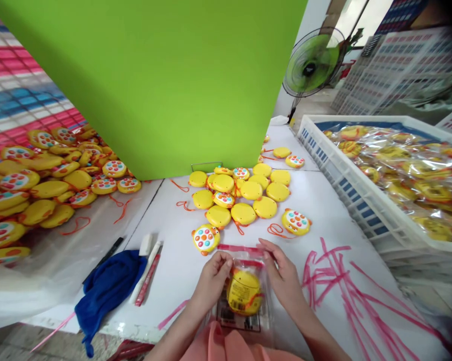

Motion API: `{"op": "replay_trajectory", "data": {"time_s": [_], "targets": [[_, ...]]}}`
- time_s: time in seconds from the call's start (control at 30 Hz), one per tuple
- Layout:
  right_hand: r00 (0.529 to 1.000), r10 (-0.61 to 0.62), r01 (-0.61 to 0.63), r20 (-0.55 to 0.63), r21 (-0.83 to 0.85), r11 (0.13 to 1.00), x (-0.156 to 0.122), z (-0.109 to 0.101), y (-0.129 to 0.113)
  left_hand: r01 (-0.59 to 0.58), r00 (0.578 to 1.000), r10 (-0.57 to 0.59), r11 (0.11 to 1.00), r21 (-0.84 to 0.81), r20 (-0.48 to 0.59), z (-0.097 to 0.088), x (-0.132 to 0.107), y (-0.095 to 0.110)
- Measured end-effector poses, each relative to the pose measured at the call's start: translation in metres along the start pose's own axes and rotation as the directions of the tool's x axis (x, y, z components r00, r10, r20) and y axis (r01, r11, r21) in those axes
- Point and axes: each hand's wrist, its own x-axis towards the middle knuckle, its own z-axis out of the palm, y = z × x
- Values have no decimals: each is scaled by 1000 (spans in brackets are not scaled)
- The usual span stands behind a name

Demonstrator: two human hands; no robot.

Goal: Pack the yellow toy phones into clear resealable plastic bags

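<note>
A person's two bare hands are at a clear bag on a white table; one yellow toy lies inside the bag, its dark print and barcode facing up. The left hand is pinched, thumb against fingers, on the bag's top left. The right hand is looser, fingers half curled at the bag's top right; from here I cannot tell whether it grips. A pink band crosses the bag's top. To handle this well, I'd keep both corners level, the band flat and uncreased, and the toy low in the bag.

Just beyond the bag, loose toys lie clustered, the nearest close enough to be nudged. Farther beyond the bag, a tall green board blocks the view. Right of the bag, pink strips straggle and might snag; farther right stands a white crate of wrapped toys. Left of the bag lies a blue cloth; farther left, a bigger heap of toys.
</note>
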Motion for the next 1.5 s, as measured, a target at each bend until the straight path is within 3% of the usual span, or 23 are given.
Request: {"op": "replay_trajectory", "data": {"time_s": [0.1, 0.17, 0.33, 0.43, 0.5, 0.6, 0.67, 0.73, 0.8, 0.87, 0.9, 0.93, 1.0, 1.07, 1.13, 1.17, 1.27, 1.33, 1.4, 1.47, 1.5], "targets": [[956, -291, 291, 32, -220, 931, 6, 2, -5, -35, 999, 34, 998, 51, 9, 6, -3, 7], [913, -390, 409, 123, -261, 875, 8, 5, -12, -66, 997, 61, 990, 124, 39, 9, -5, 13], [850, -461, 525, 257, -330, 785, 9, 16, -27, -167, 986, 147, 913, 371, 81, 16, -8, 23], [851, -454, 522, 264, -337, 784, 9, 22, -28, -195, 981, 171, 850, 489, 94, 18, -9, 26], [897, -387, 435, 214, -263, 861, 10, 26, -26, -203, 979, 169, 843, 497, 113, 18, -10, 28], [988, -116, 114, 104, 20, 993, 16, 26, -17, -198, 979, 148, 862, 466, 141, 18, -10, 28], [992, 121, -122, 19, 263, 957, 25, 15, -5, -154, 986, 115, 899, 410, 117, 15, -8, 24], [940, 320, -226, -117, 487, 844, 36, -10, 12, -86, 995, 67, 954, 288, 76, 11, -3, 15], [830, 468, -189, -305, 636, 749, 47, -43, 32, -26, 998, 19, 992, 120, 53, 5, 2, 3], [701, 539, -105, -467, 680, 726, 51, -77, 51, 33, 998, -30, 998, -49, 50, -1, 7, -9], [669, 532, -72, -519, 667, 741, 51, -91, 58, 60, 997, -54, 991, -117, 52, -3, 9, -14], [673, 522, -97, -523, 637, 764, 49, -101, 64, 86, 995, -78, 981, -173, 55, -4, 10, -18], [787, 482, -273, -386, 483, 832, 41, -111, 69, 125, 992, -115, 963, -237, 56, -5, 13, -21], [882, 457, -436, -119, 165, 885, 35, -110, 68, 142, 990, -132, 957, -254, 56, -5, 14, -19], [899, 437, -430, 26, -129, 893, 32, -107, 61, 149, 988, -138, 953, -262, 62, -4, 14, -16], [913, 409, -400, -6, -220, 890, 33, -106, 57, 146, 989, -134, 955, -260, 64, -4, 14, -15], [925, 280, -358, -256, -340, 870, 40, -108, 44, 134, 991, -122, 961, -242, 61, -4, 14, -13], [932, 256, -338, -256, -364, 868, 43, -105, 38, 139, 990, -130, 966, -216, 54, -5, 13, -12], [960, 279, -269, -28, -378, 886, 43, -96, 35, 130, 991, -124, 975, -178, 45, -6, 13, -11], [931, 268, -152, 249, -405, 902, 41, -84, 36, 110, 993, -105, 983, -147, 45, -7, 13, -10], [907, 258, -100, 332, -426, 899, 39, -78, 38, 105, 994, -98, 984, -147, 52, -8, 13, -10]]}}
